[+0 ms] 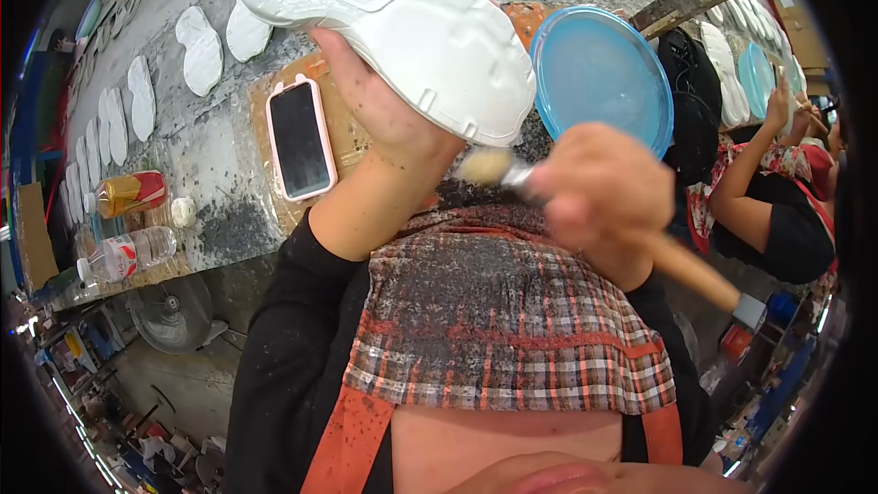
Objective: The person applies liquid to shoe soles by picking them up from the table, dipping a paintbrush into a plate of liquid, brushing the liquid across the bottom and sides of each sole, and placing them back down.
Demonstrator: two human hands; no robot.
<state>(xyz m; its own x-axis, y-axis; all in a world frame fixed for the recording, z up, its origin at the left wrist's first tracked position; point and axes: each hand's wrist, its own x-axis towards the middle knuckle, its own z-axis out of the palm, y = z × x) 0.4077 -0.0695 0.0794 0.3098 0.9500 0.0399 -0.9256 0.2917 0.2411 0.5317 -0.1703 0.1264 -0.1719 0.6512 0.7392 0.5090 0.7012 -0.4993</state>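
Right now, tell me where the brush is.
In the head view, the brush is right of centre in the right hand, its bristles just below the white sole that the left hand holds.

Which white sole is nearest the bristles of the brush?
The sole in the left hand: its broad rounded end is close to the bristles, while the soles on the table are farther off.

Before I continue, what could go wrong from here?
The sole could slip, as only the left hand holds it. The phone lies face up nearby and might catch drips if the brush is wet. The right hand, gripping that brush, appears close to the blue dish and could knock it.
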